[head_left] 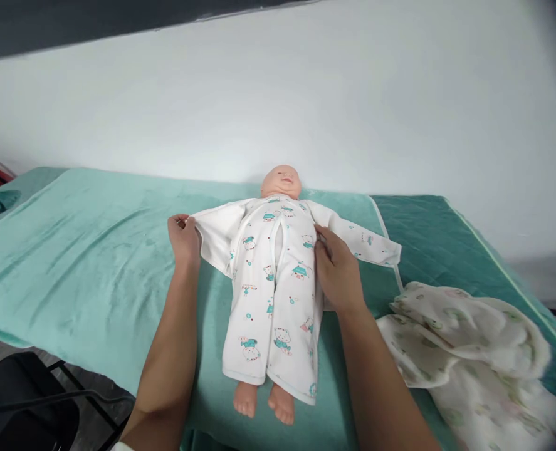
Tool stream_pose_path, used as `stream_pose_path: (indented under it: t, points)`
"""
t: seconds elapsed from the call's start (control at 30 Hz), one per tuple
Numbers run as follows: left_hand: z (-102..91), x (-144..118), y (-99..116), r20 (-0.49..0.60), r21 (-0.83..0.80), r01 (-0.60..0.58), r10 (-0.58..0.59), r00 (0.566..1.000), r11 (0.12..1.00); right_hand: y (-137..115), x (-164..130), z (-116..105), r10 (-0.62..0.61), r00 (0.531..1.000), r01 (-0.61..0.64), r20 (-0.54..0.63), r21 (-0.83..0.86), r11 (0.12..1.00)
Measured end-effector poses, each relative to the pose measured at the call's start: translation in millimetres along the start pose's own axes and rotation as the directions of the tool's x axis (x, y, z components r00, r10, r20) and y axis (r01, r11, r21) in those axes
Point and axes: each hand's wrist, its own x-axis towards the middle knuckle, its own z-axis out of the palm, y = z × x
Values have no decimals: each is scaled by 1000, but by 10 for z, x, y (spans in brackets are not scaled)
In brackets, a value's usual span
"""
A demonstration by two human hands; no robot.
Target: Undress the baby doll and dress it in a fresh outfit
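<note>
A teal towel covers the tabletop; on it lies the doll, face up. Your left hand pinches the doll's sleeve; your right hand presses flat, ungripping, on its side.

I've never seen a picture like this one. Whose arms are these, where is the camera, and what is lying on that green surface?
The camera sits on a person's head and looks down, so the two bare arms are their own. A baby doll in a white printed sleepsuit lies face up on a green towel spread over a padded table. The left hand pinches the end of one sleeve, pulled out sideways. The right hand rests on the doll's other side. A crumpled patterned blanket lies to the right.
</note>
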Motion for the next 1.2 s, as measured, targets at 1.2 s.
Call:
stream_pose_path:
  t: [1.2]
  points:
    - [350,-14,-205,579,548,-668,349,737,503,-1038,1244,979,20,669,582,743,-540,608]
